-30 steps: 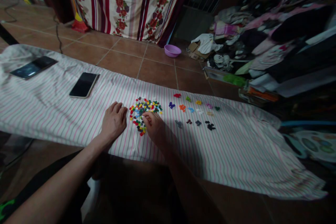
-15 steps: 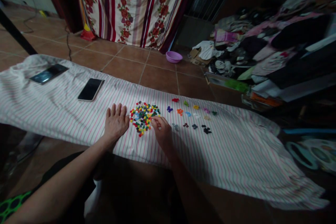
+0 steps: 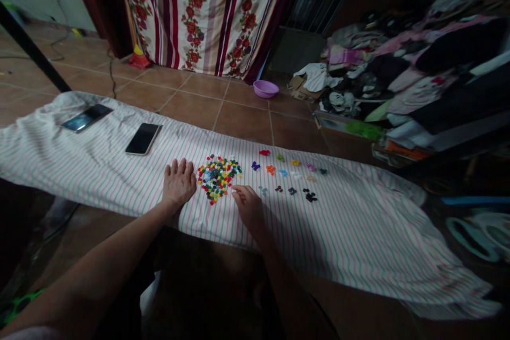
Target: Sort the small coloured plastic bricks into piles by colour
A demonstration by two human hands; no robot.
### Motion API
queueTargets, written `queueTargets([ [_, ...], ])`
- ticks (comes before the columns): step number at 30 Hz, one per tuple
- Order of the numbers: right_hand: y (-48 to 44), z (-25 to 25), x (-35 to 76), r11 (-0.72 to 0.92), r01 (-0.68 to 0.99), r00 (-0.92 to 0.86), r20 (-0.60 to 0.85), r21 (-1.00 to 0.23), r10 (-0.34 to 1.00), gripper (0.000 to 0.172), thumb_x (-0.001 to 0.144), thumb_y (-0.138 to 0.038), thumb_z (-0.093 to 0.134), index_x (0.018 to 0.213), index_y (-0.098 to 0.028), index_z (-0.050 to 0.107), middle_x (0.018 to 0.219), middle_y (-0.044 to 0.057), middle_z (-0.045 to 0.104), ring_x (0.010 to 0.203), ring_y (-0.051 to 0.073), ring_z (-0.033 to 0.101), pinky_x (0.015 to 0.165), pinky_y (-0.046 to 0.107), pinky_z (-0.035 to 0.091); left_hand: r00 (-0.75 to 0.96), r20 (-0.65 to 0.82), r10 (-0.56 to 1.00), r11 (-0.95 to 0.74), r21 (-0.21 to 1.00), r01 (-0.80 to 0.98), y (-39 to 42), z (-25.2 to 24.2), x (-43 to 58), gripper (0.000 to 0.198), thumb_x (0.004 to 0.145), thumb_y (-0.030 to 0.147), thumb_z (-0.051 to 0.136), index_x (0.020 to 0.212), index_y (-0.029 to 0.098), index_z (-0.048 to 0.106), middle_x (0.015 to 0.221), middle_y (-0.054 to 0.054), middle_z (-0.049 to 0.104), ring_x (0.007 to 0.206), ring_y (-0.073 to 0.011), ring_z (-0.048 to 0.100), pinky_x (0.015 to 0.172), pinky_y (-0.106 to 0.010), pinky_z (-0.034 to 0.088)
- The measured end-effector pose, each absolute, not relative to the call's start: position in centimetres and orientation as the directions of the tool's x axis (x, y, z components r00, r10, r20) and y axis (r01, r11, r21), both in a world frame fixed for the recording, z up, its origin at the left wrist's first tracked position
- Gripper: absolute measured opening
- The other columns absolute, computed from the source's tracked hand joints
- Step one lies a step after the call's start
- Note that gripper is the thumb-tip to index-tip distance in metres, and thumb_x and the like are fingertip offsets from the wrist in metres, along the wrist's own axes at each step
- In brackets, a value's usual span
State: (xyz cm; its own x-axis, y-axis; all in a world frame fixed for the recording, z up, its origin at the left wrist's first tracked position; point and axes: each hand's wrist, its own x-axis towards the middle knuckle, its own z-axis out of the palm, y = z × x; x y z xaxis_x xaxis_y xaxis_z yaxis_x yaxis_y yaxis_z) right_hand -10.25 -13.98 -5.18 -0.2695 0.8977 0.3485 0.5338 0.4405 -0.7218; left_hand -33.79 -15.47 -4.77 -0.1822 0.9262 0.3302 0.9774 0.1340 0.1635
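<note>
A pile of small coloured pieces (image 3: 218,175) lies on a pink-and-green striped cloth (image 3: 358,234). My left hand (image 3: 179,182) rests flat on the cloth just left of the pile, fingers stretched out. My right hand (image 3: 248,203) sits at the pile's lower right with its fingers curled together; what they pinch, if anything, is hidden. To the right, small sorted clusters (image 3: 287,175) of pieces lie in rows: red, green, yellow, blue, orange and darker ones.
Two phones (image 3: 143,138) (image 3: 86,117) lie on the cloth at the left. Beyond is a tiled floor (image 3: 239,117) with a purple bowl (image 3: 265,88), a floral curtain (image 3: 207,10) and a heap of clothes (image 3: 398,64) at the right.
My left hand has flattened from curled to stretched out beside the pile. My right hand has drawn back from the pile toward its lower right. The camera has shifted slightly.
</note>
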Motion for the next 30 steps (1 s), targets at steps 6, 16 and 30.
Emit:
queueTargets([
  [6, -14.4, -5.5, -10.1, 0.492, 0.547, -0.294, 0.395, -0.677, 0.87, 0.021, 0.086, -0.016, 0.049, 0.092, -0.021, 0.068, 0.093, 0.006, 0.068, 0.087, 0.019, 0.065, 0.08, 0.034, 0.055, -0.173, 0.333, 0.927, 0.13, 0.148, 0.98, -15.6, -4.4, -33.7, 0.047, 0.091, 0.031, 0.035, 0.131, 0.016, 0.056, 0.142, -0.016, 0.052, 0.137, -0.037, 0.039, 0.108, -0.056, 0.032],
  [16, -15.1, -5.4, -9.3, 0.516, 0.528, -0.305, 0.416, -0.675, 0.857, 0.022, 0.087, -0.015, 0.047, 0.092, -0.021, 0.067, 0.093, 0.006, 0.068, 0.089, 0.019, 0.065, 0.081, 0.033, 0.055, -0.204, 0.366, 0.908, 0.15, 0.171, 0.974, -15.8, -5.0, -33.8, 0.049, 0.092, 0.034, 0.035, 0.134, 0.02, 0.055, 0.143, -0.012, 0.052, 0.139, -0.0349, 0.037, 0.111, -0.055, 0.03],
  [30, -15.0, -4.6, -9.2, 0.498, 0.519, -0.301, 0.397, -0.695, 0.867, 0.022, 0.09, -0.017, 0.047, 0.095, -0.02, 0.068, 0.098, 0.007, 0.068, 0.092, 0.019, 0.064, 0.082, 0.033, 0.054, -0.337, 0.309, 0.889, 0.289, 0.191, 0.938, -18.9, -4.5, -32.5, 0.053, 0.091, 0.04, 0.036, 0.137, 0.019, 0.053, 0.144, -0.015, 0.05, 0.139, -0.0355, 0.037, 0.111, -0.057, 0.03],
])
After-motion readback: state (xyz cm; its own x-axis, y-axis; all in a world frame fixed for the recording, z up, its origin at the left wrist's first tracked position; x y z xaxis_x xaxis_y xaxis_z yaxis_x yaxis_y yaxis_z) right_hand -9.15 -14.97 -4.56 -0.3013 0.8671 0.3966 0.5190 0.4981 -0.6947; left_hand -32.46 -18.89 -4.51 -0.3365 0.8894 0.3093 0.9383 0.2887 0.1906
